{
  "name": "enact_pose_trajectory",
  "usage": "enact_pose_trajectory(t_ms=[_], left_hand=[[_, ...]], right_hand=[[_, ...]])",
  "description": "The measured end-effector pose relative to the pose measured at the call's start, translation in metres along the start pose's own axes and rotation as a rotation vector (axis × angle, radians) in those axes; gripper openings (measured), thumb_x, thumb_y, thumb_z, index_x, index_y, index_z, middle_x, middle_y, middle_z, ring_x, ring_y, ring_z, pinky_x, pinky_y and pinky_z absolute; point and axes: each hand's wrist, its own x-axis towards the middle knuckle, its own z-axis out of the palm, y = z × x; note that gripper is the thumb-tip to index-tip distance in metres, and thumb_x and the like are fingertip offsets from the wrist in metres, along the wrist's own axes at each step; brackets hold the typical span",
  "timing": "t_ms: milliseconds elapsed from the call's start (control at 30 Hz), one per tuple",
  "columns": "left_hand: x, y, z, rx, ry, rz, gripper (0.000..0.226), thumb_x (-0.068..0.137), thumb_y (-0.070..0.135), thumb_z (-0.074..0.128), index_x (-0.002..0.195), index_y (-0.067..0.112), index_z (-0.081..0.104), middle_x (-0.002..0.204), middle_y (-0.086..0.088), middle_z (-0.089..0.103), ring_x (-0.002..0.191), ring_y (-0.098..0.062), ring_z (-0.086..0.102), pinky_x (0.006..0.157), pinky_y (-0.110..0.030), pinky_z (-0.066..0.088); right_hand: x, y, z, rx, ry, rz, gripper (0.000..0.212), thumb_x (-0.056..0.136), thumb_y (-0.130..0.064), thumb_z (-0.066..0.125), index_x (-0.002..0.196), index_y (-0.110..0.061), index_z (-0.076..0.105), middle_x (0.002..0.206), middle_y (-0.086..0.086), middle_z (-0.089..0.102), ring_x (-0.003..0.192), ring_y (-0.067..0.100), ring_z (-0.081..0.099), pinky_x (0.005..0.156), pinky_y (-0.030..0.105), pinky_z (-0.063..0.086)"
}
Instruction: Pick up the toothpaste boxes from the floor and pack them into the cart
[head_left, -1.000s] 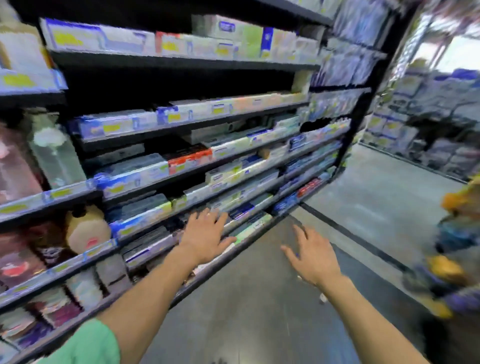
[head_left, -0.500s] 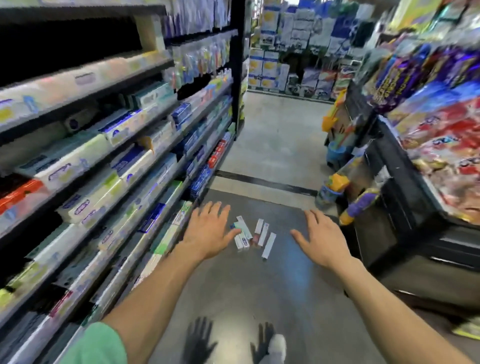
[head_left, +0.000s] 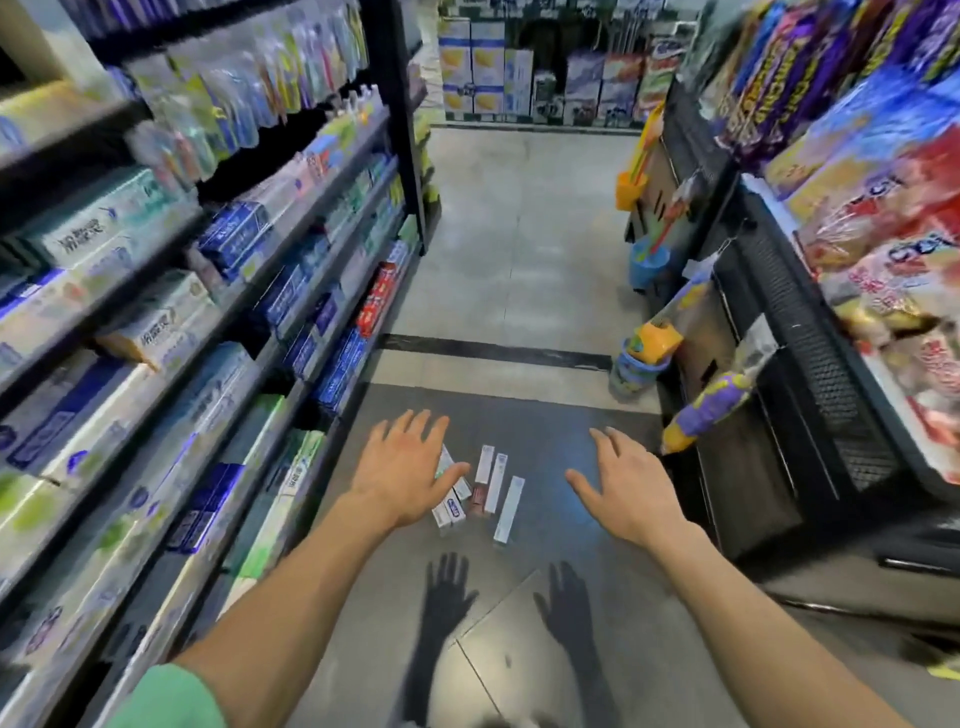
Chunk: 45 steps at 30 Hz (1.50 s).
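While both hands, left (head_left: 402, 470) & right (head_left: 626, 491), hover w/ fingers spread, holding nothing, boxes (head_left: 491, 486) lie on floor (head_left: 519, 249) betw. them.

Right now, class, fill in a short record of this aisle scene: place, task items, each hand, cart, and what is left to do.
place: shop aisle, shelf unit on the left
task items: toothpaste boxes lying loose on the dark floor
left hand: open, fingers spread, in front of some boxes, holding nothing
right hand: open, fingers spread, holding nothing
cart: not in view
left to do: nothing picked up yet
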Motion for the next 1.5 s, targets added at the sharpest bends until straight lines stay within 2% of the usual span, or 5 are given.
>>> enact_pose_trajectory(t_ms=[500,633,933,1200,1500], left_hand=[[0.267,-0.051,0.119,-0.104,-0.088,0.137,0.075,0.100,0.061,0.032,0.158,0.013,0.028,0.165,-0.015,0.025,0.153,-0.033,0.021,0.122,-0.046,0.023],[0.336,-0.053,0.201,-0.173,-0.105,0.192,0.079,0.092,0.062,0.027,0.142,0.006,0.052,0.147,-0.020,0.052,0.138,-0.039,0.047,0.107,-0.053,0.044],[0.437,-0.037,0.494,-0.139,-0.081,0.302,0.073,0.095,0.057,0.034,0.136,0.002,0.057,0.140,-0.021,0.058,0.127,-0.037,0.058,0.107,-0.039,0.031],[0.477,-0.012,0.734,-0.108,-0.167,0.284,0.087,0.092,0.068,0.005,0.162,0.015,0.008,0.169,-0.005,0.003,0.156,-0.022,-0.002,0.126,-0.039,0.000],[0.484,-0.009,0.803,-0.101,-0.110,0.307,0.088,0.093,0.070,0.002,0.161,0.013,-0.005,0.167,-0.004,-0.010,0.154,-0.018,-0.013,0.127,-0.041,-0.003]], right_hand=[[0.238,0.020,0.080,0.030,-0.097,0.148,0.077,0.099,-0.061,0.042,0.156,-0.011,0.029,0.160,0.014,0.033,0.149,0.028,0.030,0.119,0.036,0.025],[0.292,0.025,0.160,0.054,-0.142,0.182,0.079,0.097,-0.061,0.046,0.155,-0.010,0.032,0.158,0.014,0.038,0.147,0.028,0.034,0.119,0.036,0.027],[0.378,0.051,0.441,0.217,-0.275,0.212,0.079,0.095,-0.066,0.047,0.155,-0.019,0.028,0.157,0.001,0.036,0.142,0.024,0.036,0.114,0.034,0.032],[0.425,0.076,0.676,0.240,-0.308,0.198,0.090,0.089,-0.073,0.050,0.158,-0.023,0.021,0.161,-0.004,0.031,0.145,0.020,0.036,0.110,0.041,0.040],[0.412,0.065,0.768,0.418,-0.222,0.315,0.093,0.088,-0.068,0.058,0.158,-0.027,0.014,0.158,-0.003,0.039,0.140,0.021,0.045,0.106,0.042,0.043]])
